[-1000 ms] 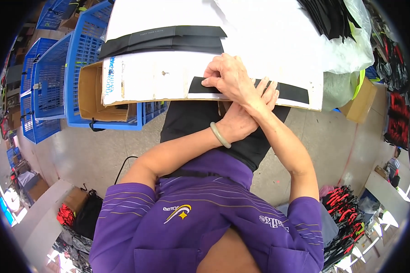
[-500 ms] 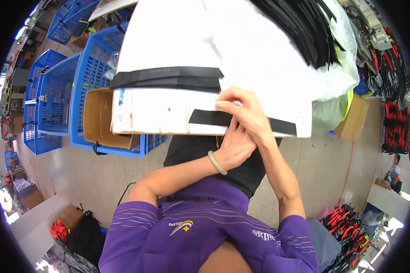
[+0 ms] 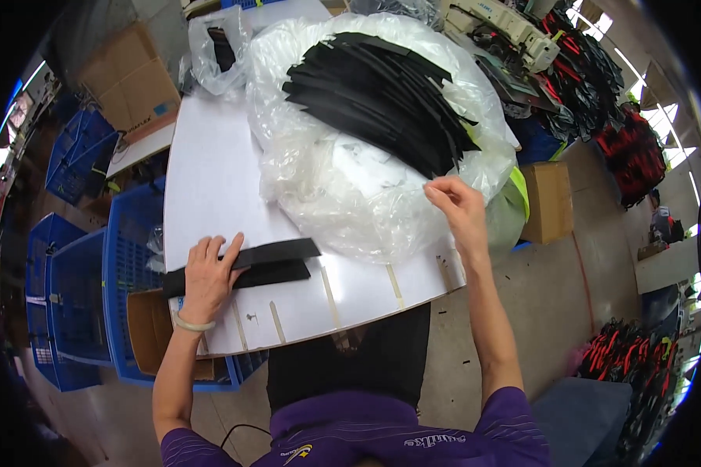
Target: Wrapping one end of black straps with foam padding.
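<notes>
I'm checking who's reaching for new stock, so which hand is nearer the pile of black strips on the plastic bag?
Right. The right hand is at the pile of black strips, at its near edge; the left hand rests on separate strips farther away.

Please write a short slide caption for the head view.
Left hand presses black strips on white table; right hand reaches the bagged strip pile.
</notes>
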A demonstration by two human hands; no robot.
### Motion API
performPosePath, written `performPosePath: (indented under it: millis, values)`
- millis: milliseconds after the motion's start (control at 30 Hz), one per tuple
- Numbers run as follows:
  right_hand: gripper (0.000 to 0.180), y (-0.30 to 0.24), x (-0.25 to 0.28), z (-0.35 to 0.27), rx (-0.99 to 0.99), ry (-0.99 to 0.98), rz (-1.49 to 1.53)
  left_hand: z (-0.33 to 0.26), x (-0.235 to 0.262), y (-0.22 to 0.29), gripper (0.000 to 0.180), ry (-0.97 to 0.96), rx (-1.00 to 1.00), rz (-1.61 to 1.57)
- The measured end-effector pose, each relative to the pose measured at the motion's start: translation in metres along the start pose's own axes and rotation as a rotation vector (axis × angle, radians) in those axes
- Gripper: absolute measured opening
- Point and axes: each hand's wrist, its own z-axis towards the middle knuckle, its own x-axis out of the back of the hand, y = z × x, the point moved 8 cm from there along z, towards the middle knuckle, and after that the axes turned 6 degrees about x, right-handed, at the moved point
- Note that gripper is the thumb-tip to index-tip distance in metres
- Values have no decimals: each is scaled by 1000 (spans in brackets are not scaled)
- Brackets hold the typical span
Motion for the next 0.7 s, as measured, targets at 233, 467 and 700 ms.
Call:
performPosePath:
  millis: [233, 467, 700]
  values:
    - [29, 14, -58, 107, 459, 103, -579, -35, -46, -15, 62, 60, 64, -62]
    - [58, 40, -111, 126, 553, 47, -1025, -37, -51, -17, 60, 63, 99, -44]
    - [40, 33, -116, 114, 755, 52, -1024, -31, -52, -20, 58, 68, 107, -56]
